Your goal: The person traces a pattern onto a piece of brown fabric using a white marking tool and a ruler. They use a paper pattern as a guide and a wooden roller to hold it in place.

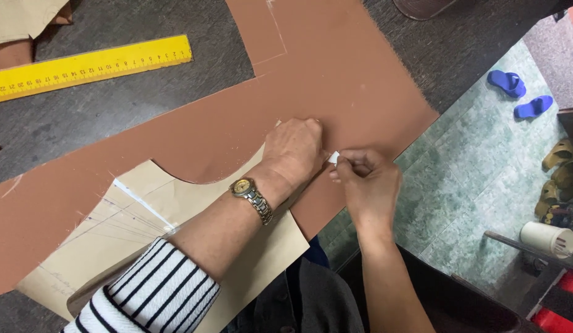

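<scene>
A large piece of brown fabric [336, 74] lies spread on a dark table [70, 111]. On it lies a beige paper pattern [132, 216] with drawn lines. My left hand [294, 148], with a wristwatch on the wrist, presses flat on the pattern's upper edge against the fabric. Just right of it, my right hand [368, 182] pinches a small white piece of chalk [334, 157] whose tip touches the fabric beside the pattern's edge.
A yellow ruler [89, 65] lies at the upper left of the table. Beige cloth [21, 18] sits in the top left corner. Right of the table edge is green floor with blue slippers [518, 92], brown sandals [561, 172] and a white cup [547, 238].
</scene>
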